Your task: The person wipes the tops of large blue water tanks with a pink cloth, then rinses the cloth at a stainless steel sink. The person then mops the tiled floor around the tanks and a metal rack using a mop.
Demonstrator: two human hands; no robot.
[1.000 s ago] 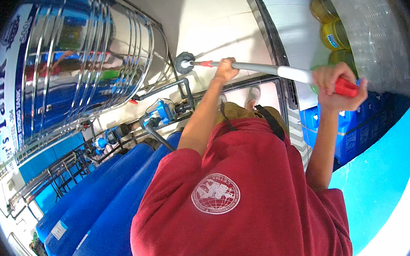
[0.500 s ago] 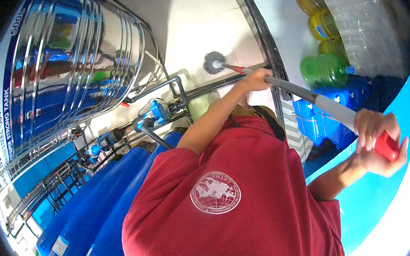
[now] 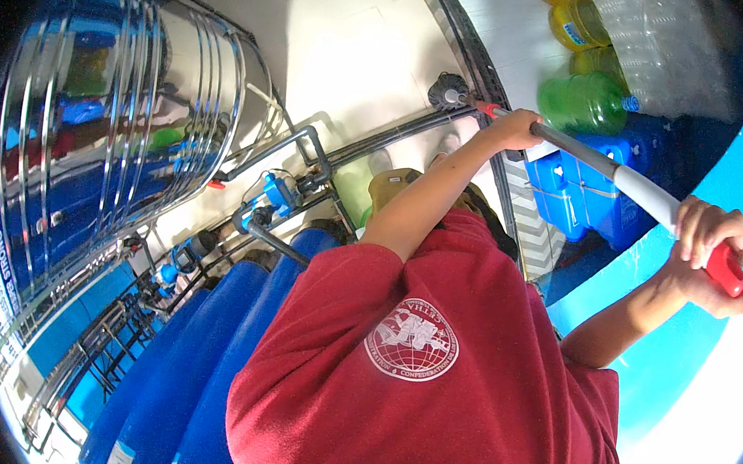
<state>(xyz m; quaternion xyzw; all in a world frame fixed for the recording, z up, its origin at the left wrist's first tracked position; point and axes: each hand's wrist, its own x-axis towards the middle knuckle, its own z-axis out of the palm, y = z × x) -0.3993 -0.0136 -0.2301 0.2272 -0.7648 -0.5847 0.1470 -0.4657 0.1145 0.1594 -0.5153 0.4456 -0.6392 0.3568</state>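
A mop with a grey-and-white telescoping pole [image 3: 648, 196] runs across the upper right. Its round, dark grey head [image 3: 448, 90] rests on the pale tiled floor by a dark rail. My left hand [image 3: 515, 130] is closed around the lower, grey part of the pole, near a red joint. Farther right, my right hand [image 3: 712, 256] is wrapped about the top end, where a red grip [image 3: 726, 268] shows between the thumb and fingers.
A ribbed steel tank [image 3: 117, 112] stands at left, above blue cylinders [image 3: 192, 367] and a blue pump [image 3: 279, 193] with dark pipes. Green [image 3: 582, 103] and yellow bottles [image 3: 578, 22], clear bottles [image 3: 649, 44] and blue jugs [image 3: 583, 184] line the right side. My feet [image 3: 450, 142] are on the floor.
The mop head has moved right across the floor, up to the dark rail. Both my hands have shifted right with the pole, still gripping it; my left hand is also slightly higher in view.
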